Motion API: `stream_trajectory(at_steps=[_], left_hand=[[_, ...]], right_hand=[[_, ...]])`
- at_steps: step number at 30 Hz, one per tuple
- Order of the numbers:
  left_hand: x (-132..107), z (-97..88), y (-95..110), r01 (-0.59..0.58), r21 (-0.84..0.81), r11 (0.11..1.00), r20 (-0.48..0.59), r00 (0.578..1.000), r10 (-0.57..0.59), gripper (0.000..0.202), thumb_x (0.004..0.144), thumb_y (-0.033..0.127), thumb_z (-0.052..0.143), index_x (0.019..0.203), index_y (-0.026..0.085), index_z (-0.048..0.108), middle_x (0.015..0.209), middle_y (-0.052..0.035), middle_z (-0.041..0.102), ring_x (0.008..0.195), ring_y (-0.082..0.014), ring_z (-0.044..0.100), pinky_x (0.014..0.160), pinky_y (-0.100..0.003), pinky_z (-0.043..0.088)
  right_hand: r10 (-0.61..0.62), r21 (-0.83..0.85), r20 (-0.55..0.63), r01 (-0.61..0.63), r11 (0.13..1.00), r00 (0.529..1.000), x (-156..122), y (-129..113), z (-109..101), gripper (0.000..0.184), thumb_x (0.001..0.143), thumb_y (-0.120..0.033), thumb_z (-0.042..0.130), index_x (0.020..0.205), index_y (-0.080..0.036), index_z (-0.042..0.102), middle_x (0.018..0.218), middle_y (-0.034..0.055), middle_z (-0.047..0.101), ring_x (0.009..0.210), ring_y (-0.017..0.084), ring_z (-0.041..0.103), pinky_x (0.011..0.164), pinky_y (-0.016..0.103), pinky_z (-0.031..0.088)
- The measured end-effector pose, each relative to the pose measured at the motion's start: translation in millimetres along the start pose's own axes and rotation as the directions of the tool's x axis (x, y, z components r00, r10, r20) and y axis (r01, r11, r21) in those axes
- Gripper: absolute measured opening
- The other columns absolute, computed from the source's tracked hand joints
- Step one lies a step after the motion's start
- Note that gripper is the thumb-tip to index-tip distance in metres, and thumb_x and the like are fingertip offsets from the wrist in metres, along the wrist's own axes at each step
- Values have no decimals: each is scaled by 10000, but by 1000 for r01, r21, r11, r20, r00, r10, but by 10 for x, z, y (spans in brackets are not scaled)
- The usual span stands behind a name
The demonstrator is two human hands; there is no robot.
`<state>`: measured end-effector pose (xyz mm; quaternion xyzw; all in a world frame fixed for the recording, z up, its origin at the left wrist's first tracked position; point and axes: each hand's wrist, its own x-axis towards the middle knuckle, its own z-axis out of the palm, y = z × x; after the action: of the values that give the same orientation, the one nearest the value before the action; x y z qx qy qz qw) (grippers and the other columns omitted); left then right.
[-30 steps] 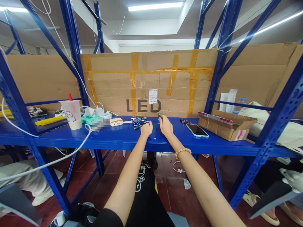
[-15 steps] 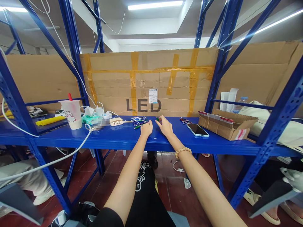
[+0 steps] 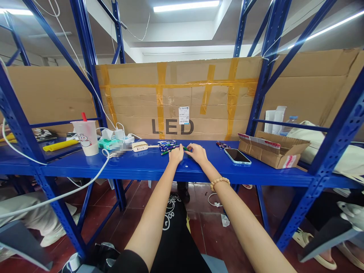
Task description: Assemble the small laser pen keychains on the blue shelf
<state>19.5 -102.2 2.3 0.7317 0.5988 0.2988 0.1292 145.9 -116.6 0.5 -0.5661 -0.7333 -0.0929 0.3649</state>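
Observation:
My left hand is closed on a slim, dark, pen-like stick with green on it, over the front of the shelf. From the other side, my right hand pinches a small green-and-dark piece between thumb and fingertips. That piece lines up with the stick between the hands; whether they are joined is too small to tell. Just behind and left of my left hand lies a pile of blue, white and green pen-like sticks. A smaller heap of dark pieces with red bits lies right of my right hand.
On the blue shelf are a phone and an open cardboard box to the right. A power strip, cables and a cup with a red straw stand left. Cardboard closes the back; blue posts flank both sides.
My right hand has moved slightly left and down, bringing its small piece up to the stick in my left hand. My left hand has stayed almost still.

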Motion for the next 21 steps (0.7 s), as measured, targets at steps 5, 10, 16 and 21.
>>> stream_trajectory(at_steps=[5, 10, 16, 21], left_hand=[[12, 7, -9, -1, 21, 1000, -9, 1000, 1, 280, 876, 324, 495, 1080, 140, 548, 1098, -79, 570, 968, -194, 565, 836, -409, 471], [31, 26, -19, 4, 47, 999, -23, 1000, -3, 288, 874, 312, 499, 1105, 144, 533, 1115, -83, 558, 963, -192, 565, 822, -403, 480], [44, 35, -29, -9, 69, 998, -22, 1000, 10, 288, 874, 308, 499, 1110, 145, 530, 1116, -83, 557, 957, -190, 567, 814, -398, 485], [45, 33, -31, -15, 82, 997, -16, 1000, 16, 285, 875, 308, 498, 1107, 146, 532, 1113, -82, 558, 953, -189, 568, 812, -395, 486]], right_hand=[[-9, -24, 17, 10, 1000, 1000, -4, -6, -5, 67, 737, -269, 654, 785, -223, 641, 823, -6, 645, 758, 144, 569, 577, 223, 373], [4, -35, 16, -4, 999, 1000, 0, 2, 11, 46, 711, -243, 666, 739, -217, 642, 807, -6, 628, 773, 147, 576, 562, 220, 373], [4, -29, 5, -4, 1000, 1000, 19, 21, 50, 49, 694, -198, 650, 733, -209, 624, 809, -9, 608, 786, 141, 571, 572, 217, 384], [-10, -26, 0, 10, 1000, 1000, 26, 30, 71, 56, 685, -181, 636, 733, -197, 611, 804, -4, 601, 814, 152, 557, 595, 228, 393]])
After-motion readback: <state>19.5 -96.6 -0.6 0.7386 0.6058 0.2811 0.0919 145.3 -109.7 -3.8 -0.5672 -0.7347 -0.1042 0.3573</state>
